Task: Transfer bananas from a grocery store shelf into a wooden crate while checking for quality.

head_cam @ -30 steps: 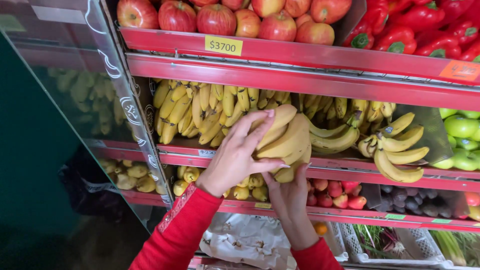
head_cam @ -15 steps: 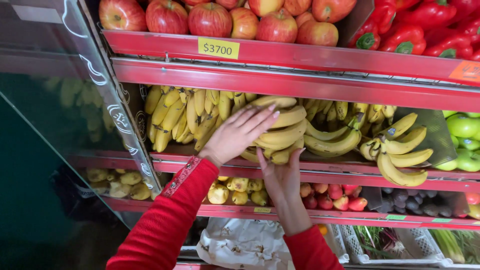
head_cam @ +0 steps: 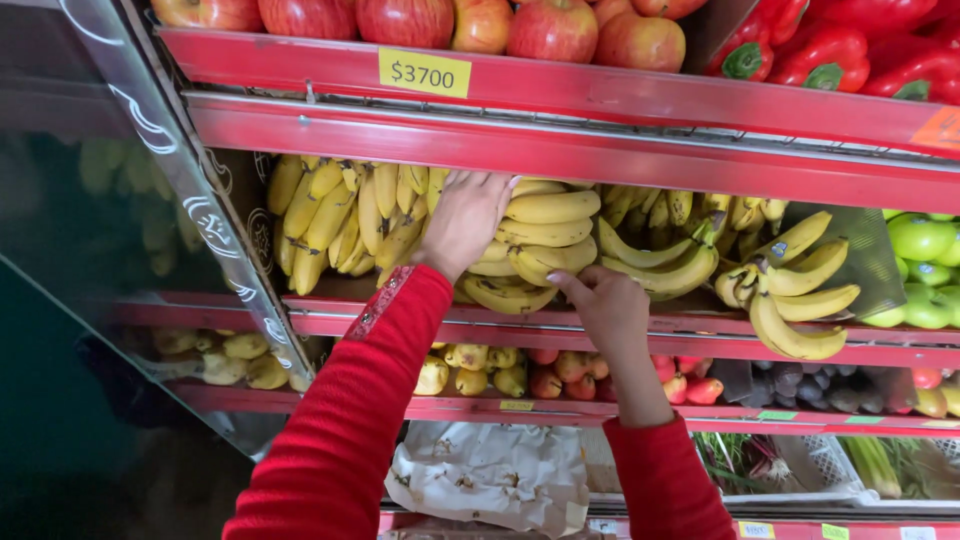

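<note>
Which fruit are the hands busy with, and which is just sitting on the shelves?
Busy with:
- left hand laid on the banana bunch
- right hand touching its lower edge

Just sitting:
- small bananas to the left
- red apples above
- red peppers
- green apples
- crumpled paper below

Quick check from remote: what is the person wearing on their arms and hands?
Both arms are in long bright red sleeves. The left sleeve has a narrow patterned strip running along it near the cuff; the right sleeve looks plain. The left hand and right hand are bare: no gloves.
</note>
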